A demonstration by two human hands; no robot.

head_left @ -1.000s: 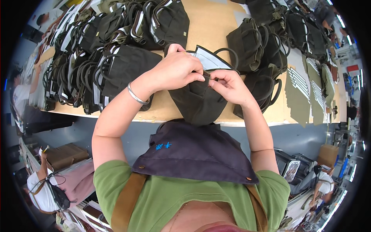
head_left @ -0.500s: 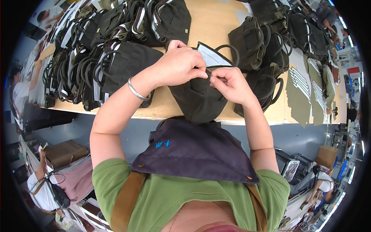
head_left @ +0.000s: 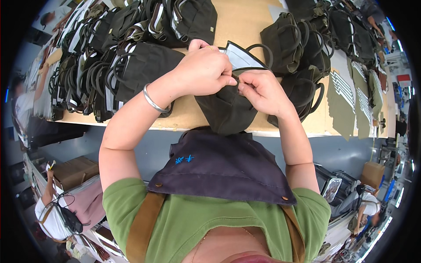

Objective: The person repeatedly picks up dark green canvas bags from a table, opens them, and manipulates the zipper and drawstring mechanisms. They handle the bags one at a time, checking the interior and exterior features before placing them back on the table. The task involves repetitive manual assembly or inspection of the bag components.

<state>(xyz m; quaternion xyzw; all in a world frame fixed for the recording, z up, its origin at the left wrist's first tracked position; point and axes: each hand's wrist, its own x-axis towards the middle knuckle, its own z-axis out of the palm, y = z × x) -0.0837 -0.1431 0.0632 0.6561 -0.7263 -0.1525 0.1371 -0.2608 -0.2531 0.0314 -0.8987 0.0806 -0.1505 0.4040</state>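
A dark olive fabric handbag (head_left: 226,111) stands at the table's front edge, close to my apron. Its mouth gapes at the far side, where a pale lining (head_left: 243,58) and a dark loop handle (head_left: 264,50) show. My left hand (head_left: 204,70), with a bangle on its wrist, is closed on the bag's top edge, thumb and fingers pinched. Beside it my right hand (head_left: 264,92) pinches the same edge. Between the fingertips a short strip of the edge shows, perhaps with zipper teeth; it is too small to be sure.
Many similar dark bags (head_left: 151,65) are packed along the tan table (head_left: 234,19) on the left. More bags (head_left: 283,46) stand at the right, beside olive fabric pieces (head_left: 344,103) with white stripes. Co-workers sit or stand on both sides; a brown carton (head_left: 75,173) lies behind left.
Both hands have shifted only slightly and keep their pinch on the bag's edge. The lining at the mouth stands a little higher in view.
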